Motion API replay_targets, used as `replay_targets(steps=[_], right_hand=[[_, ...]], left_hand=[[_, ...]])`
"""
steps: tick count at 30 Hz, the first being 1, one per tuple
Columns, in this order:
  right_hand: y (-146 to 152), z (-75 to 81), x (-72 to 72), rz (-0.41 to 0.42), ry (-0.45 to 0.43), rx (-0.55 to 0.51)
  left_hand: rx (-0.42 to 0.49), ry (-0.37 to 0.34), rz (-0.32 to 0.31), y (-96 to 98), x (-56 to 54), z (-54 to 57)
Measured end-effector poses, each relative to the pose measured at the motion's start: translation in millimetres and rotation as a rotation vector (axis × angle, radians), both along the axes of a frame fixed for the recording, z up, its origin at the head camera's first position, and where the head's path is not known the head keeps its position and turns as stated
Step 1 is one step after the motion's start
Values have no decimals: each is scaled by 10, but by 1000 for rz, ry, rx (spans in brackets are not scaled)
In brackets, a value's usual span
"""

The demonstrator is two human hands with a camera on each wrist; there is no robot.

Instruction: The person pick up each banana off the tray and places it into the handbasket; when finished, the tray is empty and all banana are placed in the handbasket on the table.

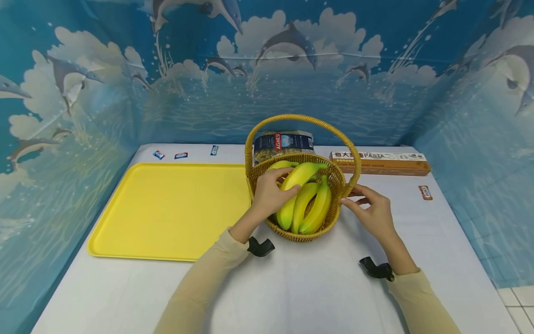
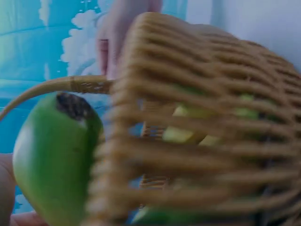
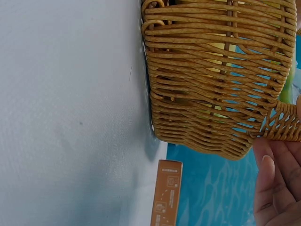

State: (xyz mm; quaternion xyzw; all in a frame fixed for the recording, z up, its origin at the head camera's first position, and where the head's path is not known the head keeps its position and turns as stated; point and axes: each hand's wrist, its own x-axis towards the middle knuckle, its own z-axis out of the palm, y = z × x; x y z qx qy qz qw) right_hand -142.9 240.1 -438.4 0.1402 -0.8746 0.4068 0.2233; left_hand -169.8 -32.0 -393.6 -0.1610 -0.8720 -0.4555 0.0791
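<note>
A wicker basket [image 1: 303, 237] with an arched handle [image 1: 298, 117] stands on the table, holding several yellow bananas [image 1: 319, 211] with greenish ends. My left hand [image 1: 269, 192] reaches over its left rim and grips the upper banana [image 1: 302, 174], thumb on the near side. The left wrist view shows a green banana end [image 2: 56, 155] with a dark tip beside the blurred basket wall [image 2: 197, 141]. At the basket's right side, my right hand [image 1: 373, 211] holds the foot of the handle [image 3: 284, 123] with its fingertips. Part of the right hand lies outside the right wrist view.
To the left lies a yellow tray [image 1: 175, 213]. Behind the basket stands an AGNESI pasta bag [image 1: 283, 144], with a brown pasta box [image 1: 384, 164] to its right. Several small wrapped sweets lie about, one wrapped sweet [image 1: 425, 192] at the far right. Dolphin-print curtains [image 1: 271, 97] enclose the table.
</note>
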Motion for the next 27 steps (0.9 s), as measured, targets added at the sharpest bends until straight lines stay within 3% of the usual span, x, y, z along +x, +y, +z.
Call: replay_targets(steps=[8, 16, 23, 27], right_hand=[[-1, 9, 12, 4, -6, 0], [25, -3, 10, 0, 6, 0], [29, -19, 24, 4, 9, -3], [21, -4, 37, 0, 5, 5]], left_hand=[[-144, -27, 26, 208, -68, -191], [-246, 35, 80, 304, -54, -257], [-258, 76, 105, 330, -28, -286], [-211, 66, 100, 282, 25, -217]])
